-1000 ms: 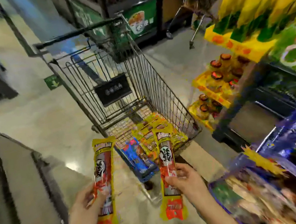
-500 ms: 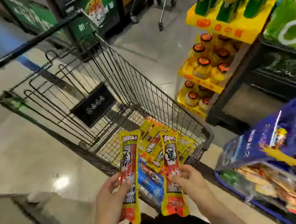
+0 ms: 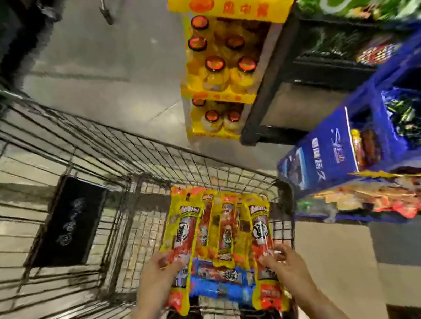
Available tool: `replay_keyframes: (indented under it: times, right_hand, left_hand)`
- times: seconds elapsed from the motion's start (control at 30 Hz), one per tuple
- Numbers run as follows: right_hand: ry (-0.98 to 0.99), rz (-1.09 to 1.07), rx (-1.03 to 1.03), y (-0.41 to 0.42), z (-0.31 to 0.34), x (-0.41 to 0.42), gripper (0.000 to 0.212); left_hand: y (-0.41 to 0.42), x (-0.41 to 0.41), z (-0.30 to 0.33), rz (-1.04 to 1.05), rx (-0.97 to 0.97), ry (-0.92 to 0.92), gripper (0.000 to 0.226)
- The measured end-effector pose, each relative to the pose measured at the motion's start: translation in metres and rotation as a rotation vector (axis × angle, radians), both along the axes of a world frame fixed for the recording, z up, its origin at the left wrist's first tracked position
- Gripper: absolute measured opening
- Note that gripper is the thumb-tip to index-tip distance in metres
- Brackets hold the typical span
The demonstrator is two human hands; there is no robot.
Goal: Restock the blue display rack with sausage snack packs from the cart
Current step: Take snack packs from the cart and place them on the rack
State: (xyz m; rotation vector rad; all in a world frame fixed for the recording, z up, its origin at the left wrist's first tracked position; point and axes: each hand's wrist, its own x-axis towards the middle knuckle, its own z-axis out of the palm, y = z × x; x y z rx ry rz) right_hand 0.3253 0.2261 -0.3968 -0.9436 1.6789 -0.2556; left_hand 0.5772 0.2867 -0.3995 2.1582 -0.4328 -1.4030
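From the head view, the left hand grips one yellow pack and the right hand grips another pack. Both packs stand upright over the cart, above more packs lying inside. The blue rack stands to the right, apart from both hands.

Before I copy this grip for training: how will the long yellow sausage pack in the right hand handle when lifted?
The sausage pack probably stays fairly stiff: gripped near its lower part by the right hand, it stands straight without drooping. Likely light, since fingers alone carry it. Its glossy wrapper may be slippery.
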Motion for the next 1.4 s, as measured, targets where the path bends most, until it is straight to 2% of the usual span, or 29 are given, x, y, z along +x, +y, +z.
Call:
replay_keyframes:
  times: [0.13,0.3,0.43,0.53,0.63,0.73,0.87,0.97,1.13,1.23,1.3,1.4]
  right_hand:
    - [0.08,-0.119,0.059,-0.004,-0.031,0.022,0.037]
    - [0.134,-0.175,0.063,-0.015,-0.068,0.032,0.032]
    - [0.195,-0.179,0.073,-0.021,-0.099,0.033,0.03]
    - [0.304,-0.16,-0.013,-0.024,-0.117,0.03,0.017]
    - [0.422,-0.132,-0.112,-0.023,-0.138,0.031,0.018]
    - [0.511,-0.105,-0.107,-0.019,-0.16,0.038,0.026]
    - [0.595,-0.067,-0.078,-0.019,-0.177,0.043,0.023]
    - [0.677,-0.006,-0.046,-0.023,-0.187,0.04,0.03]
    - [0.778,0.101,0.03,-0.026,-0.192,0.042,0.033]
    - [0.861,0.211,0.076,-0.028,-0.193,0.042,0.034]
    - [0.899,0.277,0.095,-0.031,-0.193,0.043,0.044]
    - [0.869,0.272,0.115,-0.033,-0.189,0.044,0.049]
  left_hand:
    - [-0.034,0.044,-0.039,-0.187,0.025,-0.004,0.057]
    - [-0.06,0.045,-0.071,-0.226,0.052,0.014,0.049]
    - [-0.064,0.023,-0.113,-0.206,0.095,0.113,0.053]
    - [-0.066,0.003,-0.145,-0.201,0.124,0.122,0.053]
    - [-0.074,-0.018,-0.172,-0.197,0.163,0.122,0.047]
    - [-0.085,-0.038,-0.19,-0.155,0.197,0.092,0.043]
    - [-0.093,-0.054,-0.203,-0.132,0.182,0.03,0.028]
    - [-0.097,-0.055,-0.205,-0.24,0.189,-0.041,0.026]
    - [-0.099,-0.048,-0.209,-0.477,0.22,-0.182,0.05]
    - [-0.095,-0.046,-0.211,-0.508,0.17,-0.213,0.053]
    - [-0.093,-0.044,-0.21,-0.512,0.131,-0.207,0.051]
    - [-0.09,-0.041,-0.207,-0.501,0.123,-0.181,0.049]
